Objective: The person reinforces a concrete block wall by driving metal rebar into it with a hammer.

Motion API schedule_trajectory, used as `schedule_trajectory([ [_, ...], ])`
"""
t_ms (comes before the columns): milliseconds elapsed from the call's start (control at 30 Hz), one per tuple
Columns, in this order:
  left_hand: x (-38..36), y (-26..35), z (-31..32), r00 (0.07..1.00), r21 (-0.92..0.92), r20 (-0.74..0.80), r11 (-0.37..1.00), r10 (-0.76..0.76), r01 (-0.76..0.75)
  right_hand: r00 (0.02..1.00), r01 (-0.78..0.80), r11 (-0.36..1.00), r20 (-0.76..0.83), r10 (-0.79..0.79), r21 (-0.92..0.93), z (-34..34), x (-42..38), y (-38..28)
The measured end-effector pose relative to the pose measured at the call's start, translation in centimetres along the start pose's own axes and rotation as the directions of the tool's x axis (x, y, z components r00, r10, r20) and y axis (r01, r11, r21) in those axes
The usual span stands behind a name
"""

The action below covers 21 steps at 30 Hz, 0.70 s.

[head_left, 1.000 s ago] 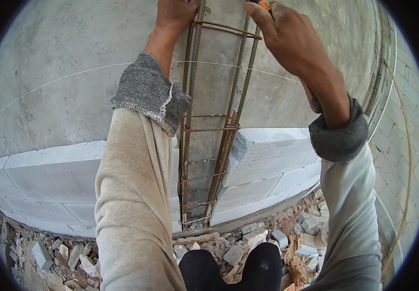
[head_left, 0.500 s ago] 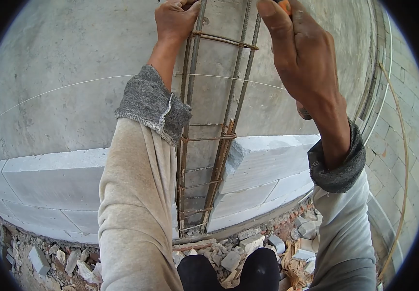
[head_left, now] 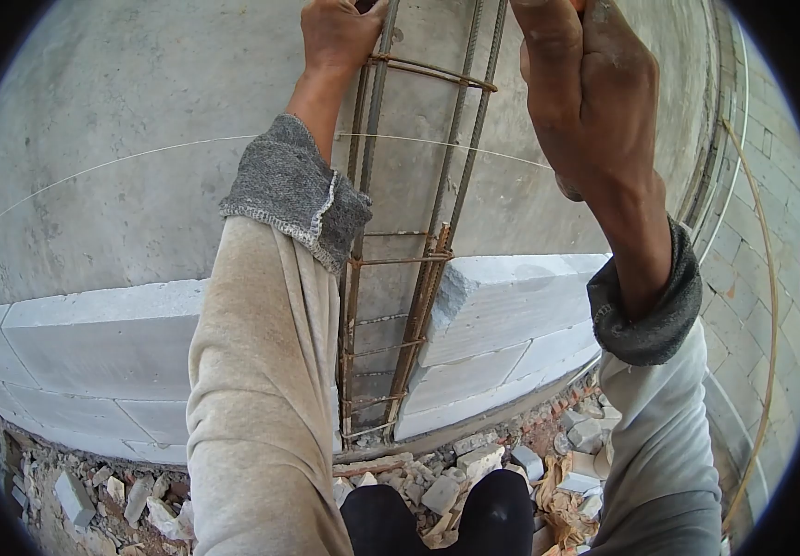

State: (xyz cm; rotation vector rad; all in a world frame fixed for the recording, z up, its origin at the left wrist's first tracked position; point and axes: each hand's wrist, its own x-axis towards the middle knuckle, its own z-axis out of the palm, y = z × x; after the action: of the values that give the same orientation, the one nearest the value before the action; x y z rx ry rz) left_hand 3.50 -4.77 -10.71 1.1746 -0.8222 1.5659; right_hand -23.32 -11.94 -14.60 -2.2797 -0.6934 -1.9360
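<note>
A rebar cage (head_left: 446, 167) stands upright against the grey concrete wall (head_left: 159, 102), its long bars tied by thin cross ties. At the top edge, my left hand (head_left: 342, 37) is closed at the cage's left bar; its fingertips are partly cut off by the frame. My right hand (head_left: 590, 93) is closed in a fist to the right of the cage, apart from it, around an orange-handled tool (head_left: 579, 5) of which only a bit shows. A thin white string (head_left: 177, 148) runs across the wall, behind my left forearm and past the bars.
White block courses (head_left: 103, 324) flank the cage on the left, and more white blocks (head_left: 511, 296) stand on the right. Rubble (head_left: 441, 496) lies at my knees. Beyond the wall at the right are paving (head_left: 752, 278) and a long thin cane (head_left: 768, 278).
My right hand has moved slightly right and down, and its tool shows less. My left hand has shifted a little up and right, still by the bar.
</note>
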Motion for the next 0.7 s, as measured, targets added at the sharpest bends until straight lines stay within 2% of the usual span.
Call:
schedule_trajectory([
  [33, 0.0, 0.0, 0.0, 1.0, 0.004, 0.002, 1.0, 0.002, -0.002, 1.0, 0.03, 0.999, 0.004, -0.03, -0.018, 1.0, -0.5, 1.9],
  [100, 0.0, 0.2, -0.1, 1.0, 0.019, 0.023, 1.0, -0.008, 0.007, 0.993, -0.001, 0.998, 0.12, 0.008, -0.061, 1.6, 0.1, 4.1],
  [167, 0.1, 0.3, -0.1, 0.998, 0.042, 0.056, 0.999, -0.026, 0.024, 0.934, -0.107, 0.986, 0.328, 0.144, -0.127, 1.5, 1.0, 5.0],
  [200, 0.2, 0.3, -0.2, 0.998, 0.041, 0.054, 0.999, -0.035, 0.033, 0.96, -0.028, 0.994, 0.275, 0.055, -0.104, 0.6, 1.1, 5.0],
  [300, 0.0, 0.3, 0.1, 0.998, 0.043, 0.053, 0.998, -0.041, 0.039, 0.984, -0.084, 0.996, 0.156, 0.084, -0.01, -0.6, 0.0, 2.1],
  [333, 0.1, 0.0, 0.2, 0.999, 0.046, 0.037, 0.999, -0.032, 0.03, 0.997, -0.002, 0.999, 0.075, -0.001, 0.035, -0.4, -0.4, 2.2],
  [433, 0.2, -0.5, 0.2, 1.0, 0.057, 0.022, 0.998, 0.017, -0.018, 0.986, 0.122, 0.99, -0.103, -0.129, -0.071, 2.0, -1.1, 4.8],
  [500, 0.1, -0.4, 0.1, 0.999, 0.05, 0.038, 0.999, 0.014, -0.016, 0.99, 0.042, 0.978, 0.138, -0.014, -0.203, 3.3, -0.7, 9.1],
  [533, 0.0, -0.1, -0.1, 0.999, 0.044, 0.048, 0.999, -0.007, 0.005, 0.966, 0.017, 0.962, 0.251, 0.054, -0.272, 3.2, -0.1, 9.0],
  [633, 0.7, 0.7, -0.6, 0.997, 0.014, 0.062, 0.999, -0.04, 0.039, 0.988, 0.122, 0.974, 0.12, -0.1, -0.191, 0.2, 0.1, 6.5],
  [667, 0.1, 0.8, -0.5, 0.995, -0.001, 0.079, 0.998, -0.057, 0.057, 0.993, -0.037, 0.999, 0.113, 0.038, -0.006, -0.7, 0.1, 4.4],
  [700, 0.2, 0.8, -0.3, 0.998, -0.012, 0.057, 0.999, -0.04, 0.041, 0.999, -0.008, 1.0, 0.049, 0.008, -0.016, -0.9, 0.2, 3.4],
])
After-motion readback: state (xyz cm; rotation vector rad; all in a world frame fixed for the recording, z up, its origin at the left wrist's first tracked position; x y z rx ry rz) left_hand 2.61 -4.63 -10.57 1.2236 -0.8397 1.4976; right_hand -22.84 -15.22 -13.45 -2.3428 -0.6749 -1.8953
